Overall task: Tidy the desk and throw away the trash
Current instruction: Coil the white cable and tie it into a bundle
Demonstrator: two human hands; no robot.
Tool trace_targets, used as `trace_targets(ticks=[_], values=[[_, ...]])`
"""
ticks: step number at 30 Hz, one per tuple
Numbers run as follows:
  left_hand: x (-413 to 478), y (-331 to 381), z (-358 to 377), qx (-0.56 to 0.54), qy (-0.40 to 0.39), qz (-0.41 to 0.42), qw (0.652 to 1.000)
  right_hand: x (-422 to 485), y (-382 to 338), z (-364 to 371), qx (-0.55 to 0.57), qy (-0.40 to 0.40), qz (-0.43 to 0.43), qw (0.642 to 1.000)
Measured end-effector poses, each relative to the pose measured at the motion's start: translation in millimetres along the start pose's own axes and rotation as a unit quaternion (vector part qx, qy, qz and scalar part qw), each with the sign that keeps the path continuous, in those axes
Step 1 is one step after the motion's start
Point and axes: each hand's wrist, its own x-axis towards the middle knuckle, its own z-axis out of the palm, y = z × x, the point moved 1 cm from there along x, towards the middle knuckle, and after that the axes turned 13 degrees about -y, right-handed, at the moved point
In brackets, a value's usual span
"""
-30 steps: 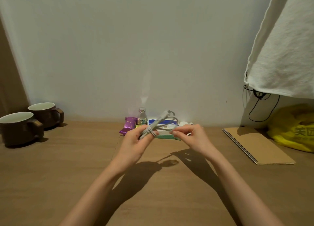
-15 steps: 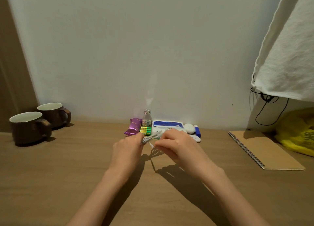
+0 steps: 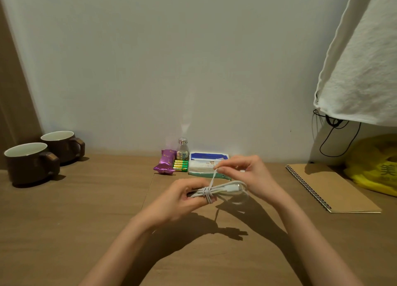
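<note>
A white cable [image 3: 217,190] is bundled into a short coil above the middle of the wooden desk [image 3: 86,217]. My left hand [image 3: 178,199] grips the bundle's left end. My right hand [image 3: 249,174] pinches the cable's loose end, which runs up from several turns wrapped around the bundle. Behind my hands, along the wall, lie a purple snack wrapper [image 3: 165,164], green and yellow batteries [image 3: 180,165], a small clear bottle [image 3: 182,149] and a blue and white tissue pack [image 3: 206,162].
Two brown mugs [image 3: 30,161] stand at the far left. A spiral kraft notebook [image 3: 330,189] lies at the right, with a yellow plastic bag [image 3: 376,163] behind it. A white cloth [image 3: 363,66] and a black cord [image 3: 335,141] hang at the upper right.
My hands have come nearer to me with the cable. The loose end has been wound around the bundle and my right hand now holds it up above the coil.
</note>
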Motion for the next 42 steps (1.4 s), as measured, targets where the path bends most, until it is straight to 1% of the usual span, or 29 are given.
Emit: trace_targets(ticks=[2, 3, 5, 7, 10, 12, 15, 18, 20, 22, 25, 27, 29, 34, 38, 42], values=[[0, 2, -2, -0.024, 0.037, 0.009, 0.999, 1, 9, 8, 0.018, -0.025, 0.038, 0.999], [0, 3, -2, -0.039, 0.065, 0.010, 0.997, 3, 13, 13, 0.024, -0.025, 0.053, 0.998], [1, 2, -3, -0.056, 0.134, 0.002, 0.989, 5, 17, 20, 0.038, -0.001, 0.073, 0.997], [1, -3, -7, -0.059, 0.193, -0.009, 0.979, 6, 15, 26, 0.015, 0.017, 0.069, 0.997], [3, -14, -10, -0.040, 0.252, -0.039, 0.966, 2, 5, 36, -0.022, -0.011, 0.050, 0.998], [5, -19, -9, -0.041, 0.271, -0.057, 0.960, -1, 0, 42, -0.065, -0.025, 0.045, 0.997], [8, -23, -5, -0.062, 0.283, -0.067, 0.955, 0, -1, 46, -0.145, -0.044, 0.021, 0.988], [8, -26, -4, -0.043, 0.295, -0.081, 0.951, -1, 0, 44, -0.158, -0.046, 0.005, 0.986], [7, -26, -3, -0.047, 0.293, -0.085, 0.951, -1, 0, 43, -0.147, -0.029, -0.005, 0.989], [7, -24, -2, -0.059, 0.275, -0.083, 0.956, -2, -3, 42, -0.121, -0.005, -0.014, 0.993], [8, -18, 1, -0.075, 0.247, -0.082, 0.963, -3, -8, 44, -0.074, 0.052, -0.029, 0.995], [9, -15, 3, -0.115, 0.230, -0.080, 0.963, -2, -10, 46, -0.039, 0.103, -0.033, 0.993], [10, -11, 5, -0.163, 0.217, -0.076, 0.960, -1, -11, 49, -0.030, 0.143, -0.037, 0.989], [12, -2, 10, -0.237, 0.199, -0.054, 0.949, -4, -8, 58, -0.025, 0.211, -0.058, 0.976], [13, -1, 13, -0.289, 0.188, -0.043, 0.938, -5, -8, 63, 0.017, 0.238, -0.073, 0.968], [13, -4, 12, -0.321, 0.180, -0.048, 0.929, -7, -7, 68, 0.045, 0.226, -0.089, 0.969]])
